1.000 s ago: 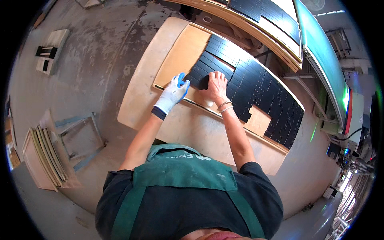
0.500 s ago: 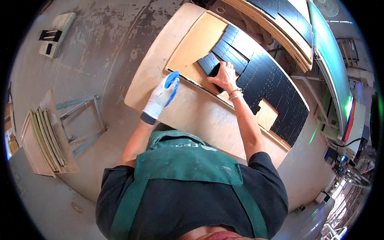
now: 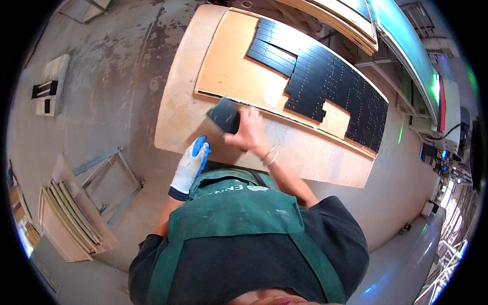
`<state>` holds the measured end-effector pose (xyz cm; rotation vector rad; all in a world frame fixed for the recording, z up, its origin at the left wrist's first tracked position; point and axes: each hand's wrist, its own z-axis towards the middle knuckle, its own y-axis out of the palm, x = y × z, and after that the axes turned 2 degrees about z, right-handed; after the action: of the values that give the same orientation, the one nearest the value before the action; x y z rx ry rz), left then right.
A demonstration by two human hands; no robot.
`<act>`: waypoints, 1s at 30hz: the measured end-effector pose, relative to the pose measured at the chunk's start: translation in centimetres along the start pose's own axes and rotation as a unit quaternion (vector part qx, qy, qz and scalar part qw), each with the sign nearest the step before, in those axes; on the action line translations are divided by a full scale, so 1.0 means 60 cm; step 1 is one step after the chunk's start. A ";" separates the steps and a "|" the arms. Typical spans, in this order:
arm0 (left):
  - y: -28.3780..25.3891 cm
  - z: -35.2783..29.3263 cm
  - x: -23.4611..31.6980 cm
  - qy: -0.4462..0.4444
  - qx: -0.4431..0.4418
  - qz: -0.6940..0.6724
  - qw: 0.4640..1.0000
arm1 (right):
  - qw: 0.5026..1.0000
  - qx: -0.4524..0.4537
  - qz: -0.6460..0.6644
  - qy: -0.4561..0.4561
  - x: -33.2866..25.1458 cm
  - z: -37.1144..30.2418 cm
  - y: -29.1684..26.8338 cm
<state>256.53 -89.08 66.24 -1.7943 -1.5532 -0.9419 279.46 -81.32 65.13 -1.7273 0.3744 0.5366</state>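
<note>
My bare right hand [image 3: 247,133], with a bracelet at the wrist, grips a small stack of dark slats [image 3: 223,116] above the near edge of the board; motion blurs it a little. Left of it and lower, my left hand [image 3: 192,161] wears a white glove with blue fingertips. Its fingers are loosely bent and slightly apart, with nothing visible in them. Beyond both hands, a light wooden panel [image 3: 229,66] lies on a larger pale board [image 3: 175,109]. Rows of black slats with small dots [image 3: 315,71] cover its middle and right, leaving a bare notch near the right end.
Stacked panels [image 3: 351,25] stand at the far right beside a teal curved surface [image 3: 401,40]. On the floor at left are a pale block with black pieces [image 3: 51,84], a metal frame [image 3: 109,180] and a leaning bundle of curved boards [image 3: 71,213].
My right hand has lifted the dark slats off the panel and brought them left and toward me. My left hand has drawn back nearer my body. The view has shifted.
</note>
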 end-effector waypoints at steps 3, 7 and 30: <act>-0.004 0.018 0.003 -0.021 -0.037 -0.052 0.998 | 0.993 0.066 -0.093 0.016 0.096 0.118 -0.072; 0.005 0.021 0.027 -0.003 -0.012 0.010 1.000 | 0.979 0.108 -0.173 -0.019 0.218 0.264 -0.156; 0.079 0.032 0.067 0.029 0.032 0.030 0.999 | 0.995 -0.085 0.038 -0.046 0.079 0.164 -0.115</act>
<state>261.76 -85.94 68.51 -1.7428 -1.4695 -0.8988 285.59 -70.01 66.63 -1.8499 0.3371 0.7187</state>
